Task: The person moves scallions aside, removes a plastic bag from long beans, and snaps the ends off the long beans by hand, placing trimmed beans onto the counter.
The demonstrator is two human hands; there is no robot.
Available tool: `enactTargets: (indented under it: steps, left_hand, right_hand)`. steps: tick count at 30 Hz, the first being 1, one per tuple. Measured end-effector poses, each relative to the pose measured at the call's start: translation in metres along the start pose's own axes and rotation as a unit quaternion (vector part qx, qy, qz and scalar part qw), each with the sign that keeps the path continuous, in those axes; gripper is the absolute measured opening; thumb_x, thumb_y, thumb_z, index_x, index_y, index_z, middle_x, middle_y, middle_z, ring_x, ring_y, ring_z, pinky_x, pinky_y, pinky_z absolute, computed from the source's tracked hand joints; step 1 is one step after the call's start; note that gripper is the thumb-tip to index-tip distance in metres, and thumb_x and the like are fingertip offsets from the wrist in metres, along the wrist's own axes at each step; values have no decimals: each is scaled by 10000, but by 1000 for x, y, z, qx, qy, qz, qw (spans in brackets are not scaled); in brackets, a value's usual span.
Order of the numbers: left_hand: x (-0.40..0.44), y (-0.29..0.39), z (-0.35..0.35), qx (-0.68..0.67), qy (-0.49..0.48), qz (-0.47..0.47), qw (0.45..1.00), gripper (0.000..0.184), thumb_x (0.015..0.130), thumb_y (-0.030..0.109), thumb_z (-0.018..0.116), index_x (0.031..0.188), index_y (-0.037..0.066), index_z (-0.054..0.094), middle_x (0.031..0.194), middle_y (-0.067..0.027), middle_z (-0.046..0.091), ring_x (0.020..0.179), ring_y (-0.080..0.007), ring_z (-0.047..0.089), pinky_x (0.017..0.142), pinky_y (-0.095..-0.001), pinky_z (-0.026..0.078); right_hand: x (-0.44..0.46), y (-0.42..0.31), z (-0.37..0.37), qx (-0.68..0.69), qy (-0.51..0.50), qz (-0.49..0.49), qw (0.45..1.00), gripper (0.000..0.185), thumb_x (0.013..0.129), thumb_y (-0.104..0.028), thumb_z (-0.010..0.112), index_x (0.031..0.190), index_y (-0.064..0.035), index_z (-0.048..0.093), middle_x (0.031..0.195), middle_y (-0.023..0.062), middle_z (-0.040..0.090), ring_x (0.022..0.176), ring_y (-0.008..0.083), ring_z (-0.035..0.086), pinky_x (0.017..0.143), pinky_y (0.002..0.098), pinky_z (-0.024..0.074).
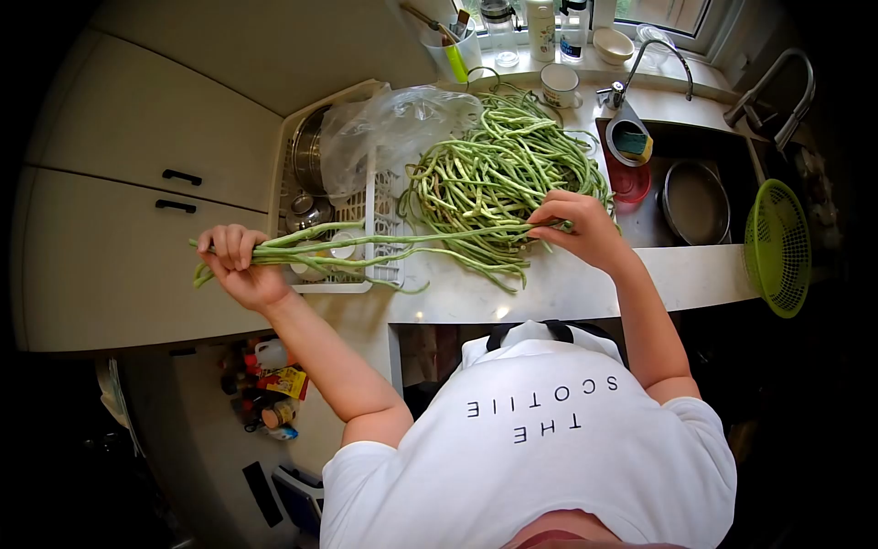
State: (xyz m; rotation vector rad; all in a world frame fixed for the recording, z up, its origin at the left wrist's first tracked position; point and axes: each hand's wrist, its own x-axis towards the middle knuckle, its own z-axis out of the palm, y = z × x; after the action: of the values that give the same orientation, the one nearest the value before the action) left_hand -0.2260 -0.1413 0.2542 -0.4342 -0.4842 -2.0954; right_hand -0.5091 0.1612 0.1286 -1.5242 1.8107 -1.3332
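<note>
My left hand (247, 270) is closed around one end of a small bundle of long green beans (320, 245), out over the left side of the dish rack. The beans stretch across to my right hand (585, 231), whose thumb and fingers pinch bean ends at the front of the pile. Behind and below that hand, a big tangled heap of long beans (503, 165) lies on the counter. A few loose ends of the held bundle hang down in front of the rack.
A white dish rack (384, 265) with metal pots stands left of the heap, a clear plastic bag (393, 123) over it. On the right are a sink with a metal basin (695, 203), a faucet (784, 133) and a green colander (777, 247). A mug (560, 85) stands behind.
</note>
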Motion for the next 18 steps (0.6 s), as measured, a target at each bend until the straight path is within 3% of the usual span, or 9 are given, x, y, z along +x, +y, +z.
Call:
enactTargets:
  steps: [2, 8, 13, 15, 17, 18]
  left_hand:
    - [-1, -2, -1, -3, -1, 5, 1000, 172, 1002, 167, 486, 864, 73, 526, 619, 16, 318, 539, -113, 320, 488, -252, 341]
    - [-2, -4, -4, -21, -29, -25, 999, 183, 987, 165, 504, 822, 90, 526, 604, 24, 320, 506, -103, 291, 475, -248, 303]
    - [-1, 33, -15, 10, -9, 29, 999, 210, 1000, 207, 499, 821, 98, 512, 601, 27, 312, 501, -93, 269, 471, -251, 276]
    - [-2, 50, -15, 11, -5, 42, 999, 214, 994, 196, 499, 806, 95, 506, 602, 22, 320, 502, -100, 284, 473, -257, 286]
    - [-4, 62, -11, 16, -2, 58, 998, 219, 989, 185, 499, 791, 92, 499, 603, 17, 328, 503, -107, 299, 474, -262, 297]
    - [-5, 67, -7, 29, 2, 81, 996, 221, 1000, 200, 486, 809, 91, 503, 609, 20, 325, 500, -105, 288, 475, -263, 295]
  right_hand:
    - [-3, 6, 5, -9, 67, -14, 998, 106, 823, -96, 743, 900, -42, 696, 819, 54, 632, 712, 180, 632, 597, 304, 476]
    - [-6, 9, 12, 24, 139, -30, 990, 105, 826, -118, 746, 906, -64, 705, 823, 38, 636, 728, 180, 648, 600, 290, 490]
    - [-11, 10, 4, -132, 94, 15, 987, 117, 874, -203, 700, 952, -117, 712, 820, 42, 634, 705, 220, 635, 605, 320, 500]
    - [-12, 24, 3, -236, 85, -18, 968, 147, 893, -230, 674, 999, -135, 709, 811, 46, 634, 697, 238, 624, 620, 351, 491]
    - [-18, 40, -2, -257, 68, -11, 964, 163, 906, -212, 654, 1036, -125, 699, 826, 65, 648, 695, 244, 620, 632, 357, 485]
    - [-21, 46, -4, -163, 39, 24, 986, 160, 934, -176, 622, 1054, -91, 686, 839, 60, 656, 704, 204, 619, 638, 332, 485]
